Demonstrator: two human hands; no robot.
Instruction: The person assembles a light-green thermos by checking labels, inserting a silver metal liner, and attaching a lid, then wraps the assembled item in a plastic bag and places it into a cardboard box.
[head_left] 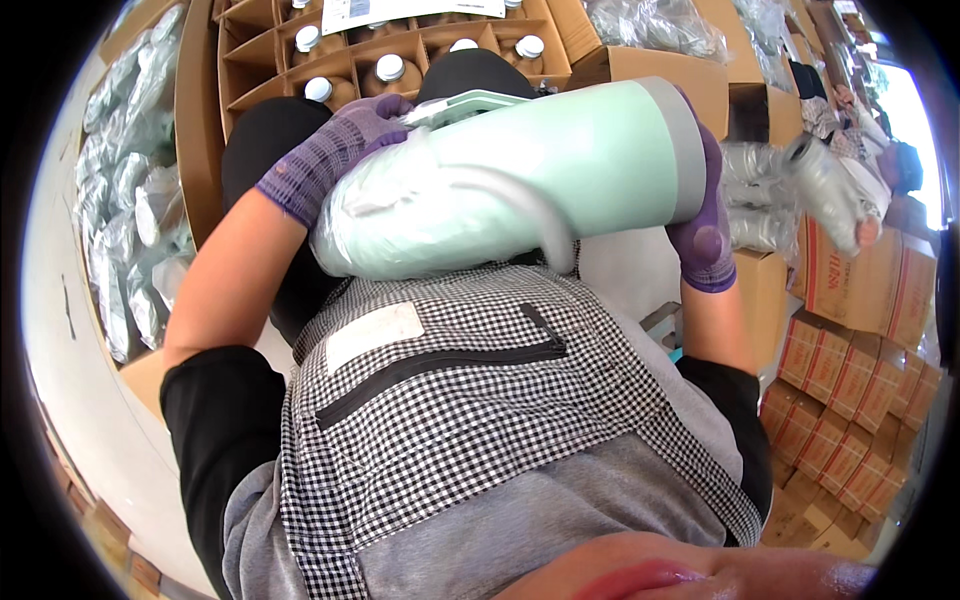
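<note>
At frame centre, the left hand and right hand gripped a mint-green tumbler, its plastic sleeve only half on.

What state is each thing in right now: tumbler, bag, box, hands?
Mint-green handled tumbler: lying sideways, held at both ends.
Clear plastic bag: pulled partway over tumbler's end.
Divided cardboard box: open, cells hold capped bottles.
Left hand: gloved, on bag end.
Right hand: gloved, gripping grey end.
</note>
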